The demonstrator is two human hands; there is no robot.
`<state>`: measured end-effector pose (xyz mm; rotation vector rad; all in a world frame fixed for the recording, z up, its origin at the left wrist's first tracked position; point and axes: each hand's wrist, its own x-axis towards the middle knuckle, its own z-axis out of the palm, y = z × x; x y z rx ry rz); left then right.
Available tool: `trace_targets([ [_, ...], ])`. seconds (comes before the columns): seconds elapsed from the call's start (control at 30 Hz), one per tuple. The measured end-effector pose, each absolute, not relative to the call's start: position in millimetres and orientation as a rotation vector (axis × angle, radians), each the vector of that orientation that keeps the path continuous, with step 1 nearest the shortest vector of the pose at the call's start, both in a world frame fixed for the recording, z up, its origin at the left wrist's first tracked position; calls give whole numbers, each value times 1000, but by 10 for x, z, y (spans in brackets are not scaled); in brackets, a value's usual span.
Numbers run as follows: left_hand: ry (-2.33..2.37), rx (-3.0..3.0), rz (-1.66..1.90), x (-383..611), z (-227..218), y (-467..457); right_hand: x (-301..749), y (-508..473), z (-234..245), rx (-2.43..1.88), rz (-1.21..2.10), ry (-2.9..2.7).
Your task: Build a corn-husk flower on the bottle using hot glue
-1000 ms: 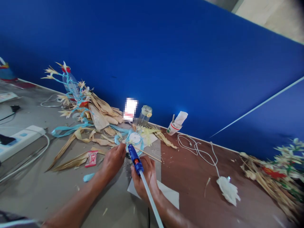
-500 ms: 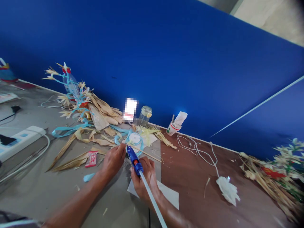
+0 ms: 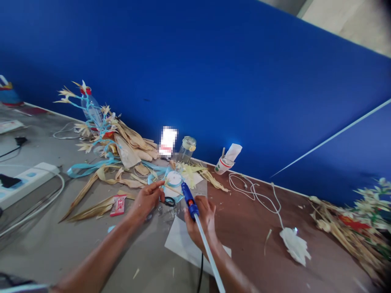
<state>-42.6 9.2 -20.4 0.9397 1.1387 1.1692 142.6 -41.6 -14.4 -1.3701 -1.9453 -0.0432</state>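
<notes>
My right hand is wrapped round a blue hot glue gun. A long whitish glue stick juts from the gun's rear, and the nozzle points forward at the ribbon. To its left, my left hand has thumb and forefinger pinched together; whatever lies between the tips is too small to make out. Just beyond the fingertips is a white spool among light blue ribbon. A black loop, its kind unclear, rests between the hands. Under my right forearm lies a white sheet of paper.
Dried corn husks and a bottle with husk flowers stand back left. Further along are a lit phone, a glass jar and a paper cup. A power strip sits left; a white cable lies right.
My right hand has drawn the glue gun rightward, away from my left fingertips. My left hand has shifted only slightly, and the black loop between them now shows.
</notes>
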Motion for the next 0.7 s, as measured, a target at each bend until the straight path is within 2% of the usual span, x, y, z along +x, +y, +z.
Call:
trace_targets([
  [0.27,1043,826,1216,-473,-225,112,1497,-353,-194,-1628,-102,-2041],
  [0.7,1094,906,1321,-446,-214,105,1453,-435,-262,-1675,-153,-2239],
])
